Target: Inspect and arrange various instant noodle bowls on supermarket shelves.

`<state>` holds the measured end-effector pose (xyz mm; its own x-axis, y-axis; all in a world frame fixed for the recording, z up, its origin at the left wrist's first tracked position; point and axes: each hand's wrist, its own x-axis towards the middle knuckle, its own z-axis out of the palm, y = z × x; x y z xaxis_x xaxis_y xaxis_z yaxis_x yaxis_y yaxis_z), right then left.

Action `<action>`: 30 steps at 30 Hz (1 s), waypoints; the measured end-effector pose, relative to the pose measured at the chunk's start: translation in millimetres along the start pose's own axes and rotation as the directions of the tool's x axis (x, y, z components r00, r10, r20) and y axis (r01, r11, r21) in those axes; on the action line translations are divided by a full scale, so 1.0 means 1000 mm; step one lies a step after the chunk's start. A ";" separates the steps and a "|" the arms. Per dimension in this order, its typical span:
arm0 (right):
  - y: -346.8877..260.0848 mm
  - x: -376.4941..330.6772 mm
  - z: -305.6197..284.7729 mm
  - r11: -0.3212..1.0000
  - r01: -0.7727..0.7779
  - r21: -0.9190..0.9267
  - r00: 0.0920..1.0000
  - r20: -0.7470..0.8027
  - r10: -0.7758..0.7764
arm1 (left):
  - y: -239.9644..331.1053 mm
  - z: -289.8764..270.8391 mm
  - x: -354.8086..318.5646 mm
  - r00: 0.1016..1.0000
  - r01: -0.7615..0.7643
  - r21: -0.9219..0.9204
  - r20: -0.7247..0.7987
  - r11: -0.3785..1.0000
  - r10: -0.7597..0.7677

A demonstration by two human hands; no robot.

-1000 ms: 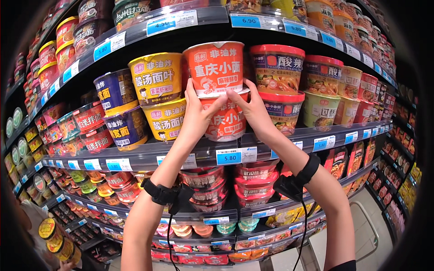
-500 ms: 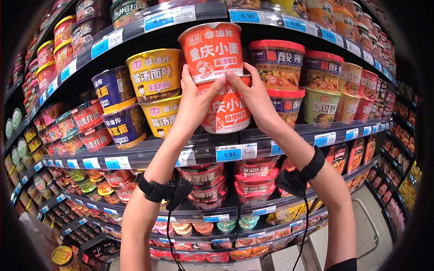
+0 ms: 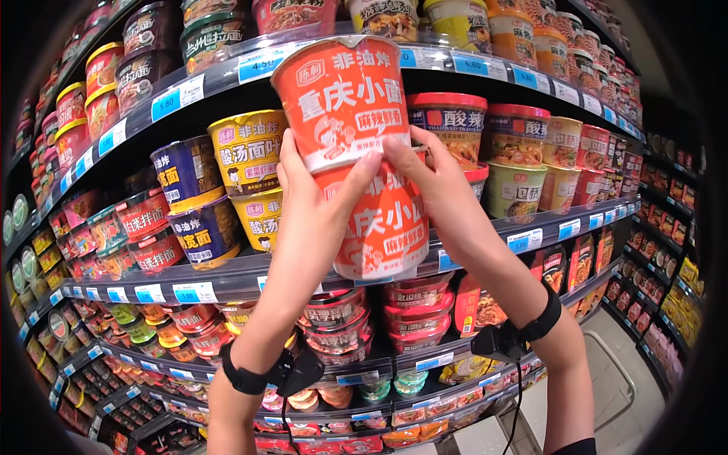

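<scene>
Both hands (image 3: 364, 189) lifted orange noodle cup (image 3: 345, 98) higher, tilted

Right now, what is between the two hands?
In the head view, an orange instant noodle bowl sits between the left hand and right hand, which grip its base.

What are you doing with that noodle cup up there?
A person stands at a shop shelf packed with instant noodle cups. Both hands, the left hand and the right hand, grip the top orange noodle cup, which sits tilted above another orange cup on the shelf. Yellow cups stand to the left, and black bands circle both wrists.
</scene>
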<state>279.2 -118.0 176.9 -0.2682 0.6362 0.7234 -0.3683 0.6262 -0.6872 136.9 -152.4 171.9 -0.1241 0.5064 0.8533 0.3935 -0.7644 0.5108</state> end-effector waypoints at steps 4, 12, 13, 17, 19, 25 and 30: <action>-0.014 -0.035 0.006 0.998 0.055 -0.025 0.997 -0.047 -0.056 | 0.012 0.000 -0.031 0.998 -0.062 -0.039 -0.024 0.997 0.061; -0.033 -0.105 -0.003 0.995 0.019 -0.094 0.990 -0.139 -0.032 | 0.039 0.008 -0.070 0.979 0.160 -0.466 0.187 0.870 -0.080; -0.034 -0.114 -0.007 0.992 0.013 -0.128 0.987 -0.158 -0.033 | 0.043 0.012 -0.076 0.965 0.234 -0.538 0.230 0.810 -0.126; -0.031 -0.154 -0.033 0.993 -0.018 -0.119 0.966 -0.257 -0.014 | 0.028 0.041 -0.096 0.924 0.311 -0.561 0.368 0.767 -0.105; -0.033 -0.179 -0.049 0.985 -0.078 -0.152 0.937 -0.348 0.021 | 0.029 0.062 -0.109 0.910 0.339 -0.581 0.402 0.740 -0.102; -0.054 -0.263 -0.094 0.937 -0.217 -0.275 0.868 -0.493 0.056 | 0.042 0.126 -0.172 0.870 0.396 -0.599 0.488 0.696 -0.075; -0.117 -0.362 -0.116 0.798 -0.383 -0.465 0.777 -0.630 0.006 | 0.090 0.184 -0.235 0.764 0.516 -0.592 0.645 0.620 -0.020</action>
<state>523.2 -369.5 -12.3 0.3502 0.7815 0.5164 0.2228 0.4660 -0.8563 369.3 -266.8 -1.8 0.4853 0.6592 0.5743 -0.3590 -0.4487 0.8184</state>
